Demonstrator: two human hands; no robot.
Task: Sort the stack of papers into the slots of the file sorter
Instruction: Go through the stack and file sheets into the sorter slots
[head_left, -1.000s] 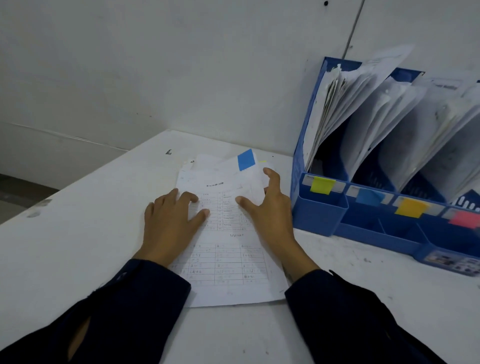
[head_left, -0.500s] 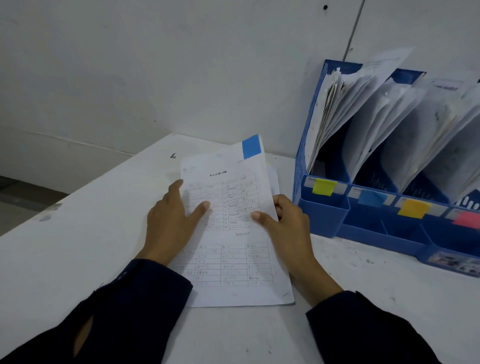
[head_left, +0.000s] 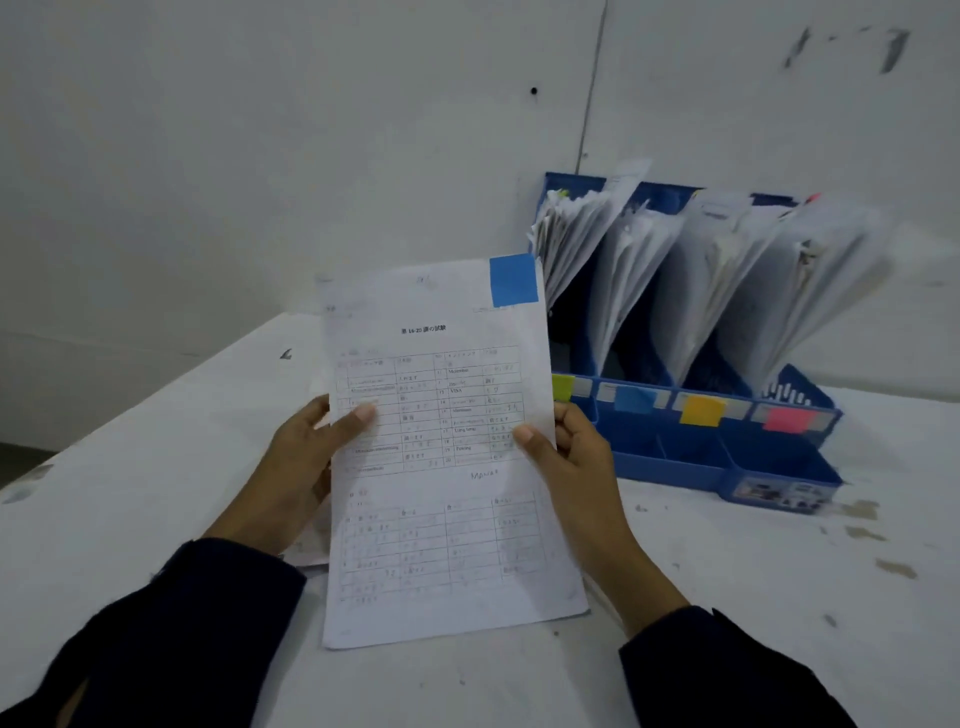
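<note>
Now both hands hold 1 printed sheet (head_left: 441, 467) lifted above the white table (head_left: 779, 597), its face tilted toward the camera. The left hand (head_left: 301, 467) pinches the sheet's left edge, thumb (head_left: 358, 418) pressed on the printed side and the other fingers hidden behind the paper. The right hand (head_left: 571, 467) pinches the opposite edge the same way, thumb on the front and fingers curled at the back. Above the right-hand grip, at the sheet's top corner, sits a blue sticky tab (head_left: 513, 280). Below the grips the lower edge of the sheet hangs close to the tabletop; whether it touches cannot be told. Under the left hand, a bit of other paper (head_left: 311, 551) peeks out on the table. Beyond the right-hand grip, against the wall, stands the blue file sorter (head_left: 675, 457), its 4 slots packed with leaning papers and labelled along the front with a green tab (head_left: 562, 387), a blue tab (head_left: 634, 399), a yellow tab (head_left: 702, 410) and a pink tab (head_left: 788, 419). Dark sleeves cover both forearms.
</note>
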